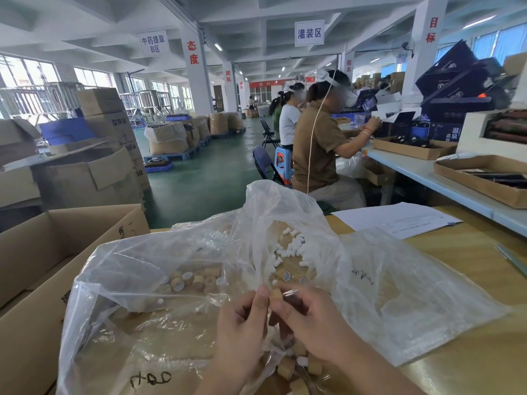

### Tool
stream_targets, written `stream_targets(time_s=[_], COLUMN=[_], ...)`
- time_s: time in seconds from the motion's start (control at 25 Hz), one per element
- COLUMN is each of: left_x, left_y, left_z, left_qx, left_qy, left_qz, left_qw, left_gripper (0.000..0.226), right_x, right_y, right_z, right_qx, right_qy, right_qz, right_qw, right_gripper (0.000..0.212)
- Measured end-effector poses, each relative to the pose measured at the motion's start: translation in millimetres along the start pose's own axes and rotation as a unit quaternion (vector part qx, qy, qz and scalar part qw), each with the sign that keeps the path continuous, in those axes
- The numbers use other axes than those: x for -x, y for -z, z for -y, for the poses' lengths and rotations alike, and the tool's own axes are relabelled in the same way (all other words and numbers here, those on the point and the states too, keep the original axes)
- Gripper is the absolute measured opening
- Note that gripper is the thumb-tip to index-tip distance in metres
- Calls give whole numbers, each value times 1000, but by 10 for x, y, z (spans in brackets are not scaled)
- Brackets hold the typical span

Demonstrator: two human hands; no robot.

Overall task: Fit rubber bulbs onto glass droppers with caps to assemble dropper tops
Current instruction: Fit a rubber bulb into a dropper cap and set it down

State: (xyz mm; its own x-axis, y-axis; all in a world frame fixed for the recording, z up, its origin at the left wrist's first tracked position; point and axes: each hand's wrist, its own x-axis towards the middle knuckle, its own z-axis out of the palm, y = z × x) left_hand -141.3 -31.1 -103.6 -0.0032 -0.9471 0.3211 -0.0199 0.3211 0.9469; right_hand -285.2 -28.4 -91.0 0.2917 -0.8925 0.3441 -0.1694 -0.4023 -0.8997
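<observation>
- The left hand [245,323] has its fingers curled, thumb and forefinger pinching the left end of a tan cylindrical cap [275,295]. The right hand [310,320] curls round the same cap from below and the right.
- A clear glass dropper tube [290,292] sticks out of the cap to the right. The piece is held just above the crumpled clear plastic bags [399,280] on the yellow-topped table [470,366].
- I cannot tell whether a bulb is already at the left fingertips; they hide that end.
- To do the step well, I judge: keep the right hand steady on the cap rather than the glass, push the bulb square onto the cap's opening, and seat it all round before letting go.
- Counts: one cap and one glass tube in hand.
- Roughly eight loose tan caps [194,280] lie in the left bag, and two more lie just beyond the hands.
- The small white rubber bulbs [293,249] are several dozen, too many to count.
- About five tan pieces [296,363] lie under the wrists.
</observation>
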Motion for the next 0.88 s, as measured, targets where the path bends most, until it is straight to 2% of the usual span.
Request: stream_targets(time_s=[0.12, 0.24, 0.36, 0.52, 0.68, 0.88], left_x=[3, 23, 40, 98, 128, 108], left_y=[-51, -58, -70, -58, -63, -54], left_z=[25, 15, -27, -27, 47, 103], left_qx=[4, -24, -29, -74, -110, -143], left_qy=[-17, -46, -61, -82, -77, -89], left_qz=[2, 19, 19, -16, -57, -53], left_qw=[1000, 998, 998, 994, 989, 984], left_gripper=[46, 52, 45, 42, 30, 22], right_x=[6, 0, -2, -31, -61, -131], right_y=[-9, -32, -51, -35, 21, 238], right_z=[-16, -35, -23, 19, 30, 10], right_qx=[-128, -195, -239, -261, -242, -325], right_qy=[-35, -65, -75, -106, -111, -112], right_qz=[-26, -40, -31, -34, -112, -285], right_qw=[991, 978, 967, 959, 957, 895], right_gripper=[20, 38, 29, 30, 28, 29])
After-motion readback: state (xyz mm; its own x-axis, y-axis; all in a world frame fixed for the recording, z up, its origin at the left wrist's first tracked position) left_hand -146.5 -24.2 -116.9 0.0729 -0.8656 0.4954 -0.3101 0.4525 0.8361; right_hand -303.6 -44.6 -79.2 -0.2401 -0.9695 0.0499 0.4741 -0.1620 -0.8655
